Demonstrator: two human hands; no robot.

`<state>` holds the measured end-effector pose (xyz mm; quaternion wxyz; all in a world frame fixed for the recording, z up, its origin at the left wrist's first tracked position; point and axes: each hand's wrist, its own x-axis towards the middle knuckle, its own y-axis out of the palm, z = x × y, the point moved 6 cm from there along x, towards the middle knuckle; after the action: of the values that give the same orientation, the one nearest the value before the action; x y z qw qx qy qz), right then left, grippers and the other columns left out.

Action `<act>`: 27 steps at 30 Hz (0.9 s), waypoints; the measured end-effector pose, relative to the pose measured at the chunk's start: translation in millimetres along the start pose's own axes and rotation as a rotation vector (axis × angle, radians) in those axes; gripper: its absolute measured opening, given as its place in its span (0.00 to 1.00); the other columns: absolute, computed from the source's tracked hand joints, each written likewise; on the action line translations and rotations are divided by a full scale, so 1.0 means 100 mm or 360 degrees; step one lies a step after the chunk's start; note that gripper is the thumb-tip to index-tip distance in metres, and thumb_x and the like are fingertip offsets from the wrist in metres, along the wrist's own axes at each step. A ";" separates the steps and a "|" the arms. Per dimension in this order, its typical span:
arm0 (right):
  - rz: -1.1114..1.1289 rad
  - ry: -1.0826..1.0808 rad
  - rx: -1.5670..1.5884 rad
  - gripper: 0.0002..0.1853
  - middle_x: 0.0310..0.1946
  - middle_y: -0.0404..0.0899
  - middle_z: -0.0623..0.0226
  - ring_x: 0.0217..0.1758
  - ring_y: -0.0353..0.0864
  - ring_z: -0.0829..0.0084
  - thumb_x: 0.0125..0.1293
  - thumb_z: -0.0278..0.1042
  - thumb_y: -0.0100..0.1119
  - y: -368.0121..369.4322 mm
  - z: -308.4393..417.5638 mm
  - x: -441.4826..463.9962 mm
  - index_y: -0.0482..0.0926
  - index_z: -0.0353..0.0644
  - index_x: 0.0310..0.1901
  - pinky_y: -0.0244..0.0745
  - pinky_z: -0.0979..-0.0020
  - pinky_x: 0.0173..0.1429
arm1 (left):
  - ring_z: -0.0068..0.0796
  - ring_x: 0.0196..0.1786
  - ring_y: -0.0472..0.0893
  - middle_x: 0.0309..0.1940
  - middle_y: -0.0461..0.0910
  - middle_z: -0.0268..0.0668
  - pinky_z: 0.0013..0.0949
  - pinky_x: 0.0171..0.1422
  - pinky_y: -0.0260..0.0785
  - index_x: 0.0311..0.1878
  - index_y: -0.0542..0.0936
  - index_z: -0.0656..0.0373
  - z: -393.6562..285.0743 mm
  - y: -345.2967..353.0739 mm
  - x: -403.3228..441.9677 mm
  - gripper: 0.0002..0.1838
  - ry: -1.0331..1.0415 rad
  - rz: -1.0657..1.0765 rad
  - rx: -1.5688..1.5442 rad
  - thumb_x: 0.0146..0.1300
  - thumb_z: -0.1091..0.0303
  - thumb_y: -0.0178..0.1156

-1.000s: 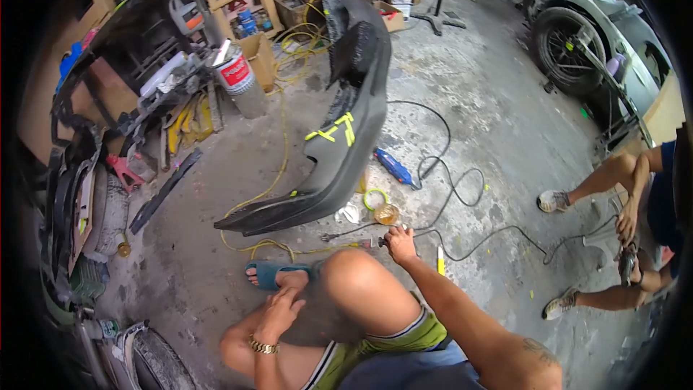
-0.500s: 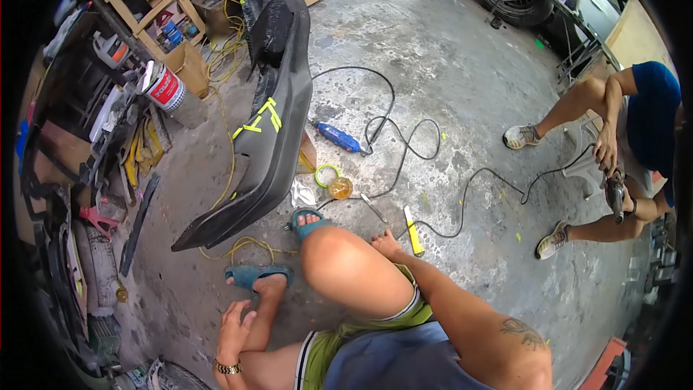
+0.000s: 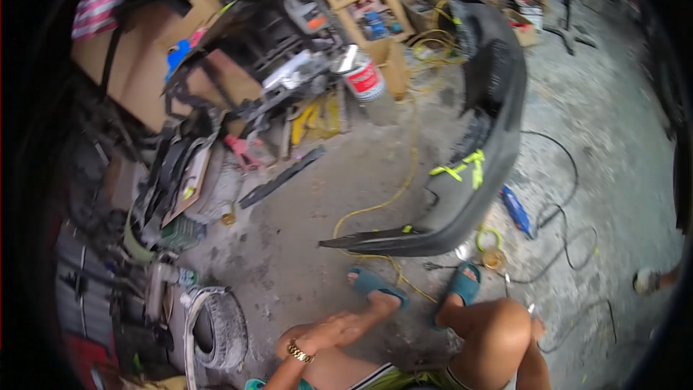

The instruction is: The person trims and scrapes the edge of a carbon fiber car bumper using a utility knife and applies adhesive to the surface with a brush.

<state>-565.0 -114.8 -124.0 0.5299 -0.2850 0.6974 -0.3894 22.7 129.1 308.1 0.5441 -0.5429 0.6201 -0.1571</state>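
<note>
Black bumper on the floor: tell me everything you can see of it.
The bumper is a long, curved, dark shell, apparently plastic, lying on the grey floor. Its near end narrows to a point, with a yellow cord passing beneath. Yellow-green tape sticks to its surface. The far end blurs into clutter.

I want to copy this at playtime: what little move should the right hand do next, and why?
Maybe the right hand should slide out from behind the right knee. The knee hides part of it, so I can't tell if its grip holds anything. The blue tool lies farther ahead, out of its grip.
</note>
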 end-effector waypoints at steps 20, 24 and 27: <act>-0.0181 0.0275 0.0502 0.20 0.45 0.86 0.60 0.55 0.85 0.52 0.65 0.54 0.65 -0.38 -0.05 -0.05 0.84 0.46 0.47 0.78 0.47 0.55 | 0.54 0.65 0.79 0.61 0.80 0.50 0.48 0.72 0.69 0.68 0.77 0.58 0.17 -0.31 0.42 0.25 0.0115 0.0178 -0.0131 0.79 0.50 0.53; -0.0634 -0.0082 0.0647 0.15 0.40 0.82 0.50 0.44 0.82 0.45 0.72 0.43 0.63 -0.94 -0.09 0.08 0.80 0.37 0.43 0.75 0.48 0.48 | 0.52 0.61 0.81 0.55 0.83 0.47 0.47 0.69 0.71 0.59 0.82 0.59 0.61 -0.73 0.35 0.20 -0.0212 0.0159 -0.0070 0.78 0.53 0.55; -0.0727 -0.0345 0.0905 0.13 0.35 0.78 0.49 0.37 0.78 0.49 0.74 0.36 0.58 -1.47 -0.10 0.12 0.77 0.31 0.40 0.72 0.53 0.44 | 0.52 0.50 0.82 0.41 0.83 0.44 0.49 0.57 0.74 0.43 0.82 0.63 0.82 -0.83 0.38 0.16 -0.0174 0.0061 -0.0114 0.76 0.57 0.60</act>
<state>-580.4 -200.7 -4.9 0.5581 -0.3143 0.4197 -0.6432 140.4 99.1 324.4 0.5602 -0.5578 0.6051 -0.0946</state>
